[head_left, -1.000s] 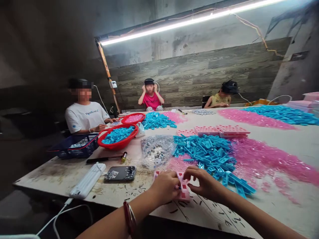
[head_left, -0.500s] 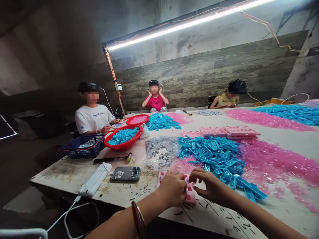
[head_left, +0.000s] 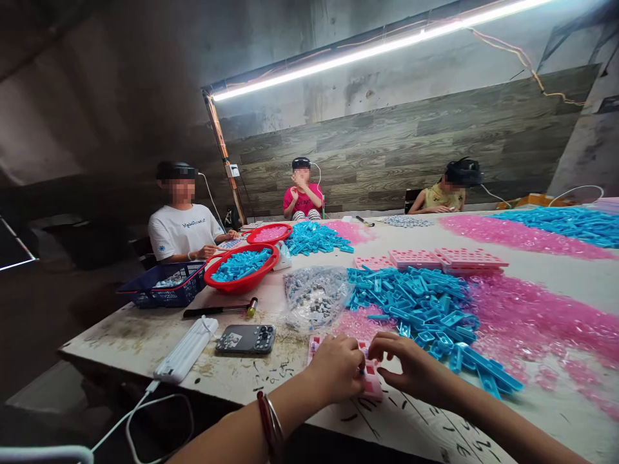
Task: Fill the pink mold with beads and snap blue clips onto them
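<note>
Pink slotted tray [head_left: 374, 384] on desk [head_left: 227, 377], beneath the curled fingers of the left hand [head_left: 338, 368]; cannot tell whether these clamp anything. Right hand [head_left: 409, 364]: thumb and fingers apart, at the tray's right side. Beyond left fingers: clear plastic bag [head_left: 316, 299] of small parts. Beyond right fingers: blue plastic pieces [head_left: 416, 299], then stacked pink trays [head_left: 469, 259].

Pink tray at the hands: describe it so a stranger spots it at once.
On the pale table, go to the near edge, just this side of the clear bag of small parts. The pink tray lies there, partly covered by the left hand, with the right hand close by. Unlike the pink trays beyond the blue pieces, it lies alone up front.
</note>
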Motion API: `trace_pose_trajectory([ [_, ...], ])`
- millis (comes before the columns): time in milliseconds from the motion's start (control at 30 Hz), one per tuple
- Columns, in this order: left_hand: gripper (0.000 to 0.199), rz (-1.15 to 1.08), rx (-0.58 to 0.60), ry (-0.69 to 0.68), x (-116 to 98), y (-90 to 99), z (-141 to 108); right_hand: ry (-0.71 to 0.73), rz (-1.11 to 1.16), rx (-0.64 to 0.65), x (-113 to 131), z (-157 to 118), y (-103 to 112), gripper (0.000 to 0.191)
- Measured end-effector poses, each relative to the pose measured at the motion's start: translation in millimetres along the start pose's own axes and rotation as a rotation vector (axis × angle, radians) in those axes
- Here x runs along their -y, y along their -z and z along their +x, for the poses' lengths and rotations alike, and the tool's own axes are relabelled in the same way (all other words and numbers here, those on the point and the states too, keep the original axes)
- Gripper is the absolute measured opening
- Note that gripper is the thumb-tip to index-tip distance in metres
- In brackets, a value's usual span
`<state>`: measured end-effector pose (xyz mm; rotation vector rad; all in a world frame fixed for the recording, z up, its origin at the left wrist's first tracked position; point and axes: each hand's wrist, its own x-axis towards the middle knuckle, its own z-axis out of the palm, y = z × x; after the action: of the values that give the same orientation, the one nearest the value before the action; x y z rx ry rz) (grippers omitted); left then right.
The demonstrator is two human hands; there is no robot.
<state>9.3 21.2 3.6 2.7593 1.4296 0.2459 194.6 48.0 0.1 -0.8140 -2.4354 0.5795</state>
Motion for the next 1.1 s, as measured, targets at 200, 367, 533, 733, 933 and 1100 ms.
trace_pose_trajectory([
  [200, 0.020, -0.030, -0.006, -0.009, 1.4, -0.4, 0.5, -0.005, -0.009, 0.010, -1.9, -1.0, -1.4, 0.020],
  [367, 0.023, -0.002, -0.028, -0.035, 3.5, -1.7, 0.8, -0.008, -0.003, 0.020, -2.3, 0.3, -2.0, 0.023],
  [533, 0.020, 0.015, -0.044, -0.063, 3.9, -3.0, 0.3, -0.016, -0.008, 0.023, -3.0, 0.4, -2.6, 0.024],
  [733, 0.021, 0.015, -0.021, -0.051, 2.7, -0.3, 1.4, -0.013, -0.005, 0.027, -2.2, 0.3, -1.5, 0.022],
  [933, 0.022, -0.001, -0.029, -0.057, 3.2, -1.3, 0.9, -0.005, -0.010, 0.031, -3.0, 0.0, -2.2, 0.023],
  [1100, 0.022, 0.012, -0.019, -0.058, 3.1, -0.9, 0.2, -0.007, -0.010, 0.038, -4.3, -0.1, -3.3, 0.022],
])
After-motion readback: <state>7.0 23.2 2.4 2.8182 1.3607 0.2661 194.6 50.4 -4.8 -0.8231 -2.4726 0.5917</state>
